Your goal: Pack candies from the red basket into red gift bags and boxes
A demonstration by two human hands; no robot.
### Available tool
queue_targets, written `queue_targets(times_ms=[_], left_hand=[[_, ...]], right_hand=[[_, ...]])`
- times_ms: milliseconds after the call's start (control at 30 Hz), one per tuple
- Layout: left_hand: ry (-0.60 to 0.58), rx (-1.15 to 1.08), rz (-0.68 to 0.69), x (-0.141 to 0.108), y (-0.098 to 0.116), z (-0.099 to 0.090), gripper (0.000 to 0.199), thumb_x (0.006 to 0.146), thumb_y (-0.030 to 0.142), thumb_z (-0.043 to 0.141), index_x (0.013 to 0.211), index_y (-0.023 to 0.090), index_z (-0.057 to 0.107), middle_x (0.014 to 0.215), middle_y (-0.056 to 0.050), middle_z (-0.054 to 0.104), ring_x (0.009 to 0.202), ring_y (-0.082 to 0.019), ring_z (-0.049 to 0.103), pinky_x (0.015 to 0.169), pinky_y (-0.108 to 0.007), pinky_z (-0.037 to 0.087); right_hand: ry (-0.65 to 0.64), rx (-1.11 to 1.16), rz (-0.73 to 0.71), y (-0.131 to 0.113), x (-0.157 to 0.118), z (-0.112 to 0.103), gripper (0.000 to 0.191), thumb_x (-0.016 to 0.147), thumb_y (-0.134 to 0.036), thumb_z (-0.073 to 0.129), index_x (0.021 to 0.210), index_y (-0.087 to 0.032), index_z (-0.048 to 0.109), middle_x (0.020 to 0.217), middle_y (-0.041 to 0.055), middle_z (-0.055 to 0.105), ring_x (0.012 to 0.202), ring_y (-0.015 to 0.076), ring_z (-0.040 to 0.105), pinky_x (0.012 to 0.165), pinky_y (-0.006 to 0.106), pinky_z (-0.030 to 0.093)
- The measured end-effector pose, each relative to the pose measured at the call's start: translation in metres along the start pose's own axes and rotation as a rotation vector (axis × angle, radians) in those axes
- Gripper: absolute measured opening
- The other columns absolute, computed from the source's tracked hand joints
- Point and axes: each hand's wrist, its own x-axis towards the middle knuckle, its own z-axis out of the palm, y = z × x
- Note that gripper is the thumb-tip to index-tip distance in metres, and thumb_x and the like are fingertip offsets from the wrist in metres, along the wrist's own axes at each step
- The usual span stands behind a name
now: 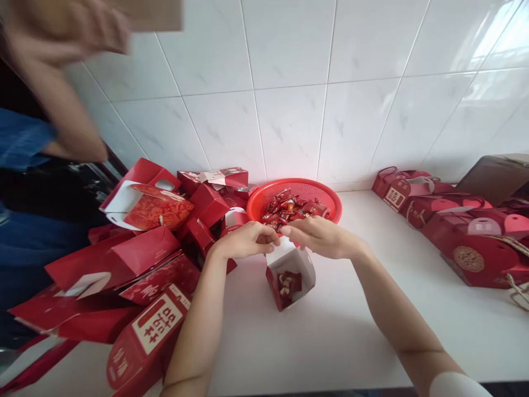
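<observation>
**Both hands at top of small red box, grip unclear**

Your left hand (250, 240) has bent fingers at the white flap of the small red box (306, 271); can't tell if it pinches it. Your right hand (324, 236) reaches in with fingers fairly straight, at the flap too; its thumb and any grip are hard to make out. Box sits on the white table (339, 336) between your forearms, mouth up, far rim partly covered by your hands. Red packets (289, 284) inside; count and print unreadable. Red basket (336, 208) just behind, more wrapped packets in it, near rim hidden by your hands. Box pile (144, 259) at left overlaps itself, partly behind your left forearm. Right-side boxes (467, 248) cut off at frame edge. Co-worker's hand (103, 25) upper left, blurred, holding a cropped brown object (155, 14).
</observation>
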Motion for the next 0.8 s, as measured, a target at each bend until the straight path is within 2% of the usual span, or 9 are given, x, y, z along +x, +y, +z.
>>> queue_targets(times_ms=[67, 133, 200, 267, 333, 467, 600, 700, 800], left_hand=[[0.008, -0.003, 0.009, 0.001, -0.001, 0.0, 0.022, 0.081, 0.036, 0.065, 0.094, 0.019, 0.071, 0.09, -0.003, 0.073, 0.081, -0.019, 0.065, 0.073, -0.027, 0.049], [0.009, 0.005, 0.013, 0.002, -0.002, -0.001, 0.023, 0.081, 0.036, 0.065, 0.095, 0.019, 0.072, 0.09, -0.004, 0.073, 0.081, -0.019, 0.066, 0.074, -0.028, 0.05], [0.009, 0.015, 0.009, 0.002, 0.0, -0.001, 0.025, 0.081, 0.037, 0.064, 0.096, 0.019, 0.072, 0.089, -0.004, 0.074, 0.08, -0.019, 0.066, 0.074, -0.028, 0.05], [0.009, 0.028, -0.001, 0.003, 0.002, -0.001, 0.026, 0.082, 0.037, 0.064, 0.097, 0.018, 0.072, 0.089, -0.004, 0.074, 0.079, -0.019, 0.066, 0.072, -0.028, 0.05], [0.011, 0.045, -0.006, 0.003, 0.004, 0.0, 0.027, 0.082, 0.037, 0.063, 0.098, 0.018, 0.073, 0.088, -0.004, 0.074, 0.078, -0.019, 0.066, 0.071, -0.027, 0.05], [0.033, 0.074, 0.005, 0.004, 0.005, 0.002, 0.027, 0.083, 0.038, 0.063, 0.098, 0.019, 0.074, 0.089, -0.003, 0.074, 0.08, -0.019, 0.065, 0.073, -0.028, 0.049], [0.037, 0.063, 0.011, 0.006, 0.005, 0.004, 0.028, 0.084, 0.037, 0.063, 0.101, 0.019, 0.074, 0.094, -0.004, 0.075, 0.082, -0.019, 0.066, 0.074, -0.028, 0.049], [0.055, 0.067, 0.004, 0.005, 0.009, 0.006, 0.026, 0.084, 0.035, 0.063, 0.1, 0.019, 0.075, 0.096, -0.003, 0.075, 0.084, -0.019, 0.067, 0.075, -0.028, 0.049], [0.066, 0.08, 0.019, 0.005, 0.013, 0.008, 0.023, 0.085, 0.033, 0.061, 0.098, 0.019, 0.074, 0.093, -0.003, 0.075, 0.082, -0.018, 0.066, 0.074, -0.028, 0.048]], right_hand=[[0.035, -0.051, 0.039, 0.002, -0.01, -0.002, 0.058, 0.106, -0.053, 0.021, 0.08, -0.02, 0.062, 0.064, 0.0009, 0.055, 0.062, 0.0162, 0.054, 0.063, 0.03, 0.041], [0.036, -0.033, 0.07, 0.007, -0.022, -0.001, 0.062, 0.106, -0.054, 0.017, 0.083, -0.02, 0.064, 0.067, 0.0029, 0.058, 0.066, 0.0186, 0.055, 0.066, 0.032, 0.043], [0.046, 0.061, 0.073, 0.016, -0.034, 0.002, 0.061, 0.106, -0.048, 0.016, 0.093, -0.02, 0.069, 0.083, 0.0059, 0.068, 0.074, 0.0201, 0.06, 0.069, 0.033, 0.047], [0.111, 0.162, 0.076, 0.027, -0.043, 0.007, 0.06, 0.104, -0.039, 0.014, 0.105, -0.02, 0.071, 0.102, 0.0075, 0.073, 0.081, 0.0208, 0.063, 0.072, 0.034, 0.049], [0.168, 0.218, 0.116, 0.037, -0.05, 0.012, 0.061, 0.102, -0.033, 0.013, 0.11, -0.02, 0.072, 0.107, 0.0073, 0.074, 0.082, 0.021, 0.066, 0.073, 0.035, 0.051], [0.164, 0.213, 0.277, 0.046, -0.055, 0.02, 0.061, 0.1, -0.034, 0.02, 0.098, -0.018, 0.079, 0.093, 0.0079, 0.078, 0.073, 0.022, 0.068, 0.072, 0.036, 0.051], [0.201, 0.091, 0.407, 0.046, -0.056, 0.031, 0.066, 0.1, -0.04, 0.021, 0.081, -0.018, 0.08, 0.079, 0.0089, 0.076, 0.072, 0.0241, 0.068, 0.071, 0.036, 0.049], [0.271, 0.021, 0.421, 0.044, -0.054, 0.043, 0.072, 0.102, -0.051, 0.019, 0.073, -0.019, 0.077, 0.071, 0.009, 0.073, 0.068, 0.0234, 0.067, 0.069, 0.035, 0.045], [0.298, -0.042, 0.375, 0.042, -0.052, 0.055, 0.069, 0.097, -0.065, 0.032, 0.056, -0.02, 0.064, 0.056, 0.0063, 0.063, 0.055, 0.0191, 0.058, 0.06, 0.032, 0.038]])
